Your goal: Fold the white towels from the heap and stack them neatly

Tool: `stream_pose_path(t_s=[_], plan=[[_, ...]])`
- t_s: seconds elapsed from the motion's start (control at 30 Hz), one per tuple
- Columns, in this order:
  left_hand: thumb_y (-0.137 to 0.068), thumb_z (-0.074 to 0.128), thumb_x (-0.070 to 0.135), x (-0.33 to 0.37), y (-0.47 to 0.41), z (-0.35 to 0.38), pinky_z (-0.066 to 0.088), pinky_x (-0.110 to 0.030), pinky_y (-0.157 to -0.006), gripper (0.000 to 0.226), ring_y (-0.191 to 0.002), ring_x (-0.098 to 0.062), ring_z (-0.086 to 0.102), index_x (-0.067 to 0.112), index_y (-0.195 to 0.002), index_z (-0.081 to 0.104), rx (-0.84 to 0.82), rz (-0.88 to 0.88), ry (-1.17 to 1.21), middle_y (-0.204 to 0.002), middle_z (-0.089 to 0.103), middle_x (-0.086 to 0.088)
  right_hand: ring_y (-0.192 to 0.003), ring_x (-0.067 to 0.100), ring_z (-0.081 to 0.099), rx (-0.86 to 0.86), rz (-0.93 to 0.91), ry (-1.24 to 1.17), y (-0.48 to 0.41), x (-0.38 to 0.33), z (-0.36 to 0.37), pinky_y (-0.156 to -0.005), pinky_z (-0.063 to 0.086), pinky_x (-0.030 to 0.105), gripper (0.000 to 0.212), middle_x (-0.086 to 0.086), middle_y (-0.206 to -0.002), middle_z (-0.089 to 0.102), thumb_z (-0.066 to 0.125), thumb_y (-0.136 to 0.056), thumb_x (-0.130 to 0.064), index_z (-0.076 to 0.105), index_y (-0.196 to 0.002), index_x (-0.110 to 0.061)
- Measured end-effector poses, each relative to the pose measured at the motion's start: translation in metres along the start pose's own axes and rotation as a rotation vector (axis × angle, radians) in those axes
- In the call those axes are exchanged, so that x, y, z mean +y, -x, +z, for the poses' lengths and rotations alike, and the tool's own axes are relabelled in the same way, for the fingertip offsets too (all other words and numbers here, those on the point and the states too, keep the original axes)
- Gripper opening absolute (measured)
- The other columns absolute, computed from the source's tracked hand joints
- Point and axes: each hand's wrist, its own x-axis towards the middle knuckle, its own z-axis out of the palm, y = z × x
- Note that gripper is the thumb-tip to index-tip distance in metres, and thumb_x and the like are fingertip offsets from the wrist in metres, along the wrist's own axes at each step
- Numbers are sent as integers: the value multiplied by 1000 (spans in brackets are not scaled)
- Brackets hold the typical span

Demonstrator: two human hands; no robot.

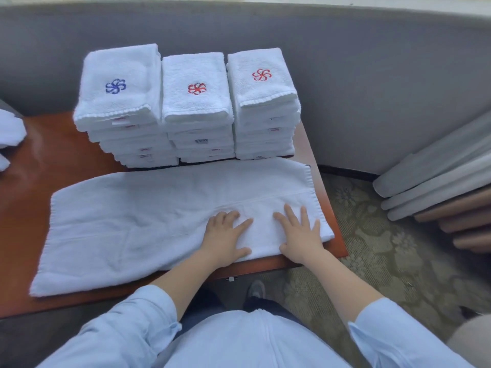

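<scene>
We have the long white terry towel (148, 224) spread across the front of the reddish-brown wooden table (53, 150). Its far edge lies just beside the foot of the 3 stacks of folded white towels (195, 102), and its near edge lies close to the table's front edge. Our left hand (225, 235) and right hand (300, 235) lie side by side on the towel's right part, palms down, fingers spread and pressing the cloth, gripping nothing. The step in hand, as we judge it, is smoothing before the next fold. To do it well we sweep outward from the middle toward both ends so the soft ripples ahead of our fingertips flatten. We then square the long edges before bringing 1 end across. We cannot tell for sure whether the cloth is already doubled lengthwise; the faint ridge along it may be a woven band. The finished packet should match the stack tops in size, embroidered pinwheel facing up. Part of the loose white towel heap (10, 128) shows at the table's left edge, so more remain.
</scene>
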Motion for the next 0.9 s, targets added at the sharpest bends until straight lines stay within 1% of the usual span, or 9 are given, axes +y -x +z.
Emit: stream_pose_path(t_s=[0.07,0.13,0.23,0.3,0.37,0.47,0.6,0.73,0.9], plan=[[-89,53,61,10,-6,-7,13,-42,-119,76,-145,-28,13,40,-154,22,-24,49,61,-161,14,1,-149,33,-21,13,41,32,0,15,-5,-118,-2,62,84,-7,-163,-22,47,-91,-14,-2,-154,-38],[-91,54,54,15,-8,-11,14,-39,-120,68,-148,-24,12,36,-152,30,-28,87,163,-162,16,2,-149,32,-20,27,75,65,1,25,-11,-119,-3,60,81,-4,-164,-18,43,-91,-10,0,-154,-37],[-97,53,41,8,2,-14,26,-33,-115,49,-145,-16,24,30,-144,45,98,57,316,-156,32,4,-151,30,-12,115,74,41,0,19,-20,-121,3,55,71,0,-165,-3,42,-91,-12,14,-154,-30],[-98,52,34,-8,15,-14,35,-31,-107,39,-138,-13,35,28,-137,52,206,-37,388,-146,43,7,-152,29,-3,201,-21,-25,-4,-1,-24,-122,9,48,66,1,-164,9,45,-92,-16,22,-153,-25],[-99,52,31,-33,33,-14,40,-28,-101,34,-131,-12,41,27,-133,55,270,-143,407,-138,48,8,-152,24,7,223,-179,-105,-9,-32,-27,-122,14,40,64,0,-162,21,48,-92,-17,29,-153,-22],[-100,50,28,-73,62,-12,41,-28,-99,32,-127,-13,44,27,-132,56,305,-294,385,-137,51,8,-148,17,20,198,-368,-172,-14,-89,-28,-117,24,33,56,-5,-155,36,49,-94,-19,39,-149,-22],[-103,43,24,-122,97,-4,39,-31,-104,36,-130,-17,43,25,-137,51,260,-449,353,-142,50,4,-139,16,34,145,-502,-159,-18,-152,-23,-103,38,31,49,-5,-144,50,48,-96,-21,46,-145,-23],[-103,40,19,-162,120,4,36,-30,-106,42,-133,-18,42,24,-145,45,186,-515,320,-147,47,2,-133,19,41,84,-522,-91,-24,-192,-18,-100,40,33,45,-3,-141,54,45,-98,-22,47,-143,-24],[-100,42,10,-198,132,11,24,-28,-113,52,-137,-20,37,22,-150,38,132,-485,265,-151,40,-1,-132,22,42,54,-498,-56,-35,-226,-12,-100,39,35,45,-1,-141,53,42,-99,-21,47,-143,-23]])
